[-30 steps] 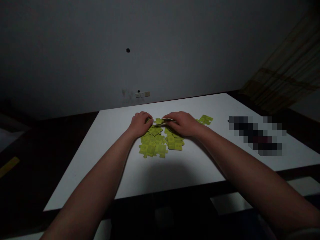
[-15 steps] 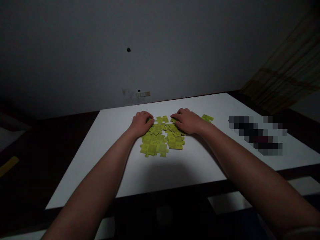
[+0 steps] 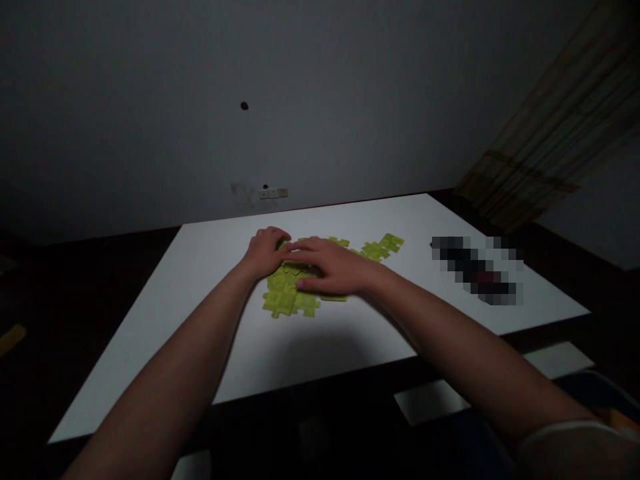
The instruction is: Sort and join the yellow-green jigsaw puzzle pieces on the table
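Observation:
A heap of yellow-green jigsaw pieces (image 3: 290, 300) lies on a white table (image 3: 210, 347). My left hand (image 3: 265, 250) rests at the heap's far left edge, its fingers curled down onto the pieces. My right hand (image 3: 330, 265) lies flat across the middle of the heap, fingers stretched out toward the left hand and pressing on the pieces. A few joined pieces (image 3: 383, 247) sit apart to the right of the hands. The room is dim.
A blurred-out dark object (image 3: 475, 270) lies on the table's right side. A grey wall with a socket strip (image 3: 273, 193) stands behind the table. A curtain (image 3: 550, 147) hangs at the right. Dark floor surrounds the table.
My right hand has slid left from the heap's right edge to lie flat over its middle. The left hand stayed put. The view shifted slightly.

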A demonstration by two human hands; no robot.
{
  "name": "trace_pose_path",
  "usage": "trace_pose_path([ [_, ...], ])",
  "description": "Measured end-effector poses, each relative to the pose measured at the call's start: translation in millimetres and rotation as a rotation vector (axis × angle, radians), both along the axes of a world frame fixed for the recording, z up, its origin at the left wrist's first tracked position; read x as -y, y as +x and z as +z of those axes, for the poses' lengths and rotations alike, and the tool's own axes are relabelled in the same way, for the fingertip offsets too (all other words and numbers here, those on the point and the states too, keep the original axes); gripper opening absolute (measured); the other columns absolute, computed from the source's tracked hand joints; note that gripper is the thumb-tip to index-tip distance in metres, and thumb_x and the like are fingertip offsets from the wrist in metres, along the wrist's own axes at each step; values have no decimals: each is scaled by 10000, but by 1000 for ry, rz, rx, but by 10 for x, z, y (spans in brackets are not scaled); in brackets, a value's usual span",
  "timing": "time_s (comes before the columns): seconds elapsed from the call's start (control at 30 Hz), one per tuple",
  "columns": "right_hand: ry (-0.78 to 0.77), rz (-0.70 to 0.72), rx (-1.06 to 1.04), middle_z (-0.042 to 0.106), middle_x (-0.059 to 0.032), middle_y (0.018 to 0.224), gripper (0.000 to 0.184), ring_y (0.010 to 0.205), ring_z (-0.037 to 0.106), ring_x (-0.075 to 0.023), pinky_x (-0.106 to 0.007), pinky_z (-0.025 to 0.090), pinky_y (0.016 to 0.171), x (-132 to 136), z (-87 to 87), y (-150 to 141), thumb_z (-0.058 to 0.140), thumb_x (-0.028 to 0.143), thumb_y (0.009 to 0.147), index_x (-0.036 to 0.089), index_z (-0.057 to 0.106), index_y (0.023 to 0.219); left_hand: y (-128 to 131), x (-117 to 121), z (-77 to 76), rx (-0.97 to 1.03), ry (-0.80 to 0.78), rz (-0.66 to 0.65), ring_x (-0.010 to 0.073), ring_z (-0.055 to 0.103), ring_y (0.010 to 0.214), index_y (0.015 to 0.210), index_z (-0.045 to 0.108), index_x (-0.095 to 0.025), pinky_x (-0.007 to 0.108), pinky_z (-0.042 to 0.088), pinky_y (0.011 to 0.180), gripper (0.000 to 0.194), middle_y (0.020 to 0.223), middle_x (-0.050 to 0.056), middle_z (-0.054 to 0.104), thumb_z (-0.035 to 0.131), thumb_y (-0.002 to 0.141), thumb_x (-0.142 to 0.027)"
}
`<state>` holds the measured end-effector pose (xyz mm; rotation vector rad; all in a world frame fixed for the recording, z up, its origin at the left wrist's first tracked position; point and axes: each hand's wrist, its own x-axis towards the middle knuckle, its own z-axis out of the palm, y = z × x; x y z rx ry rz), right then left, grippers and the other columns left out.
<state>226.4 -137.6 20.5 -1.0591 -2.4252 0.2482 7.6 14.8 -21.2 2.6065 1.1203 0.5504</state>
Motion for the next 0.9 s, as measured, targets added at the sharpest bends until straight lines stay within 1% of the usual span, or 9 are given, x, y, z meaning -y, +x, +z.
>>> trace_pose_path([
  [0.07,0,78,13,535,-137,1741,606,1549,529,-330,-532,417,1285,37,-44,-130,759,521,1053,285,659,1602,-8,-31,-29,7,4,5,370,644,1299,1232,790,-240,583,497,1179,362,1368,123,748,611,1001,-452],
  [0.17,7,70,70,538,-170,1724,508,1519,556,-330,-500,421,1279,46,-78,-213,788,483,1040,226,751,1477,-16,-66,-61,23,22,17,365,650,1291,1226,789,-239,581,505,1177,348,1370,124,750,591,1000,-414],
  [0.23,-2,41,89,640,-179,1605,413,1418,620,-322,-493,461,1226,27,-61,-197,772,448,1050,209,784,1387,-19,-77,-64,20,22,20,356,651,1301,1227,788,-245,573,502,1186,347,1371,120,752,591,997,-413],
  [0.3,-29,10,103,747,-171,1406,302,1278,674,-311,-481,500,1146,5,-18,-154,743,396,1060,192,801,1275,-23,-76,-51,5,17,19,351,653,1304,1234,787,-253,569,501,1188,356,1362,114,758,584,1000,-427],
  [0.37,-62,-28,126,792,-146,1221,197,1141,697,-293,-448,515,1064,-8,33,-109,709,337,1061,184,800,1145,-27,-63,-29,-7,14,20,353,654,1297,1246,789,-254,566,507,1175,373,1355,115,759,577,1004,-442],
  [0.43,-91,-77,150,797,-119,1117,144,1041,693,-274,-413,506,991,-11,78,-73,692,305,1049,194,783,1042,-29,-44,-8,-5,15,26,358,652,1290,1254,791,-252,565,515,1156,383,1355,121,758,582,1003,-452],
  [0.57,-96,-208,155,799,-102,1085,146,1004,676,-267,-385,466,938,-7,151,-9,657,295,1042,209,772,1016,-26,-18,10,7,14,37,351,651,1276,1245,796,-252,556,518,1143,368,1339,121,759,598,999,-441],
  [0.7,-59,-387,187,795,-129,1088,261,1050,668,-289,-394,460,944,-27,215,105,555,329,1091,199,772,1025,-13,-13,13,-9,14,28,349,658,1267,1228,805,-243,542,521,1145,351,1327,125,759,611,971,-381],
  [0.9,-102,-576,221,809,-150,1129,395,1104,679,-303,-396,489,971,-109,184,272,445,301,1110,182,819,1066,-2,28,45,-31,12,23,362,642,1307,1231,800,-250,561,503,1167,349,1375,125,745,606,1006,-433],
])
